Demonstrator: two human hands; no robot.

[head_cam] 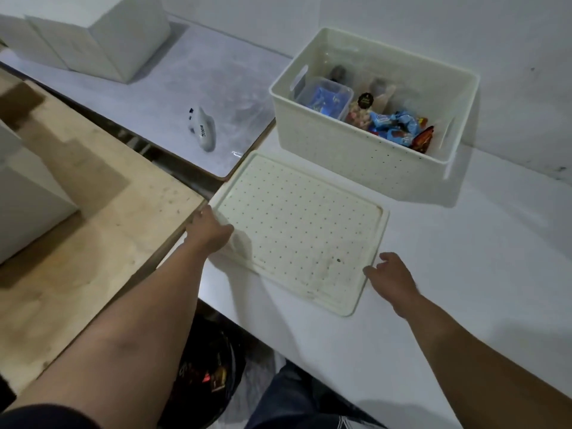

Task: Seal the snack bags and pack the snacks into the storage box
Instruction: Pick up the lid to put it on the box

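Note:
A cream storage box with dotted walls stands open on the white table. Inside it lie blue snack packets, a red packet, a clear bag with a black label and a small clear tub. The box's flat dotted lid lies on the table in front of it. My left hand touches the lid's left edge, its fingertips hidden under or behind the rim. My right hand reaches the lid's right front corner with fingers loosely spread, holding nothing.
A white handheld bag sealer lies on the grey marbled surface at the back left. A wooden table adjoins on the left. White blocks stand at the back. A dark bin with wrappers sits below the table edge.

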